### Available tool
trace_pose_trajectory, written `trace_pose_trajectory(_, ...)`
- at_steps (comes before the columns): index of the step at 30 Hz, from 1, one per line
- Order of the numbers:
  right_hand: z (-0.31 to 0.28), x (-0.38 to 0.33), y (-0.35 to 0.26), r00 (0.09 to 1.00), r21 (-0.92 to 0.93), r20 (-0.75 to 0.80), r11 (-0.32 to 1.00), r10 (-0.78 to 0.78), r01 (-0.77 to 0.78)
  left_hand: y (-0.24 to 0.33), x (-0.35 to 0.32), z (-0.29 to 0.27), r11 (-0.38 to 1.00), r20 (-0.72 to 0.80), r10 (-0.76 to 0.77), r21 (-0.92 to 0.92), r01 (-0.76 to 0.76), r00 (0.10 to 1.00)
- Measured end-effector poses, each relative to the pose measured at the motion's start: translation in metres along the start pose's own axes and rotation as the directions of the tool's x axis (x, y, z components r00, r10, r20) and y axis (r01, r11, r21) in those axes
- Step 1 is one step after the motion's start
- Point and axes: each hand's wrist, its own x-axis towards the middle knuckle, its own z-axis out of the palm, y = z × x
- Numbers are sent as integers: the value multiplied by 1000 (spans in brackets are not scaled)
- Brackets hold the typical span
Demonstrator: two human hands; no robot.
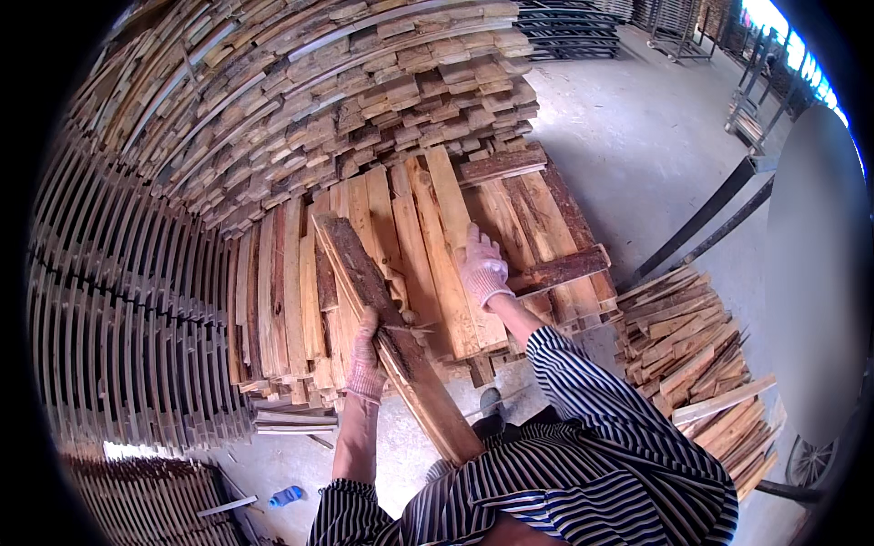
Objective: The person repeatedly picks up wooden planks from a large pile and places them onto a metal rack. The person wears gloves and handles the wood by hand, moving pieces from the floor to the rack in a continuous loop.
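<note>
My left hand [365, 360], in a pale work glove, is closed around the edge of a long plank [411, 378] with rough dark bark along its face. This plank is held tilted, its far end over the stack and its near end close to my body. A thin splinter of bark sticks out across it near my fingers. My right hand [482, 266], also gloved, lies with fingers stretched out on a light plank [448, 196] in the top layer of the stack. Beneath both hands, boards lie side by side on the waist-high stack [289, 291].
A tall pile of boards [328, 109] rises behind the stack. Spaced wood strips [118, 309] are stacked at the left. Loose offcuts [683, 346] lie in a heap at the right, near dark metal bars [701, 214]. A blue bottle [286, 496] lies on the concrete floor.
</note>
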Motion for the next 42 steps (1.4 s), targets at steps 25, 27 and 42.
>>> trace_pose_trajectory(25,-18,71,87,997,379,11,923,-81,71,-28,76,78,992,13,-104,-71,104,995)
trace_pose_trajectory(27,-21,86,70,996,333,86,943,-33,3,-20,77,76,997,-22,-70,-20,69,997)
trace_pose_trajectory(42,-122,4,57,995,172,78,984,-66,52,-66,187,92,-261,538,318,841,-474,780)
